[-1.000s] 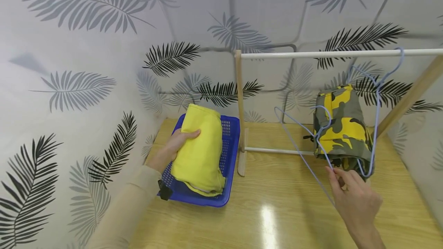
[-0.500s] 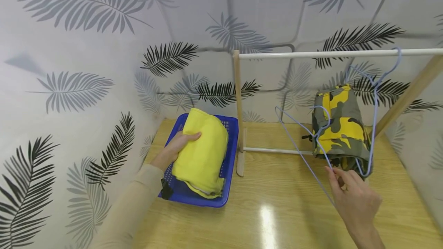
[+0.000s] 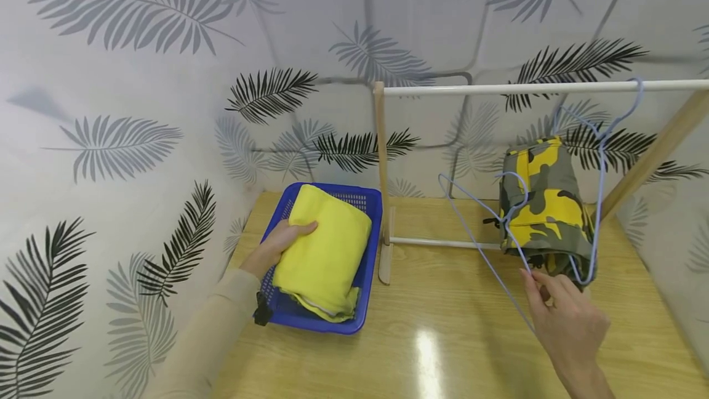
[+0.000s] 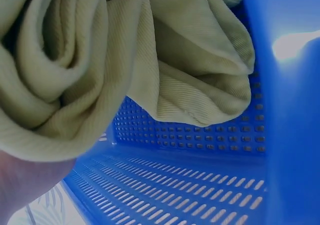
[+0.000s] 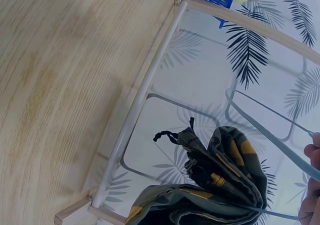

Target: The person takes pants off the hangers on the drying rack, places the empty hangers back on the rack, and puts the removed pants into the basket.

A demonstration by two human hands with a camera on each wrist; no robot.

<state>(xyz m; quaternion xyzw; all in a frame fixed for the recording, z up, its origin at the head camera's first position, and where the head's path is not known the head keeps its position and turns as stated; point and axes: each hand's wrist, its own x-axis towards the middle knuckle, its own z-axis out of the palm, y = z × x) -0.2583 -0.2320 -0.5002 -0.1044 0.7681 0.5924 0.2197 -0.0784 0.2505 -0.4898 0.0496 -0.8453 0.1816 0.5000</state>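
Note:
My left hand [image 3: 285, 239] grips a folded yellow cloth garment [image 3: 329, 248] at its left side, thumb on top and fingers hidden beneath. The bundle is in the blue plastic basket [image 3: 376, 208]; the left wrist view shows its loose folds [image 4: 200, 90] over the perforated floor. Over on the right, my right hand [image 3: 570, 316] pinches a thin lavender clothes hanger [image 3: 506, 220] by its wire, hook upward, in front of the rack. Behind that hand, a grey, black and yellow camouflage garment [image 3: 545, 202] hangs on a second lavender hanger [image 3: 602, 168].
The second hanger hooks over the white rail [image 3: 476, 88] of a rack with wooden posts [image 3: 382, 159]. A lower bar [image 3: 437, 242] runs close above the wooden table [image 3: 443, 319]. Leaf-patterned sheeting [image 3: 166, 140] closes off the back and sides.
The yellow garment's upper end has dropped and swung right, so it lies lower in the basket, with my left hand lowering slightly along with it. My right hand and its hanger stay nearly still.

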